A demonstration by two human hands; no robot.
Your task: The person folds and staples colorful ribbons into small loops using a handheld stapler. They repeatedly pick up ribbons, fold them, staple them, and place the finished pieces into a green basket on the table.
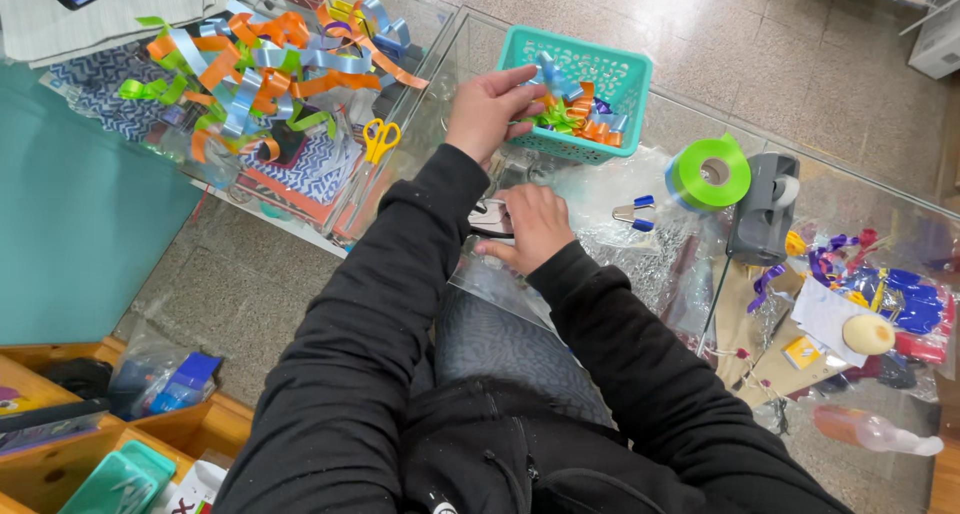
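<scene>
Left hand (492,109): raised at the near left rim of the teal perforated plastic basket (620,74), fingers curled narrowly around a small pale-blue curled ribbon piece (548,77) held just over that rim.

Left of the basket, well apart: heap of orange, light-blue and green curled ribbon strips (255,64) on a glass table top (450,34); yellow-handled scissors (379,138) lying at the heap's right edge.

Inside the basket: orange, green and purple ribbon curls (580,117).

Right hand (532,224): below the basket, resting palm down on a clear plastic sheet (620,234), fingers closed over a black and white tool (487,217); what kind of tool cannot be told.

Right of the basket: small blue-handled pliers (634,212), bright green ribbon roll (708,172), grey tape dispenser (765,206).
</scene>
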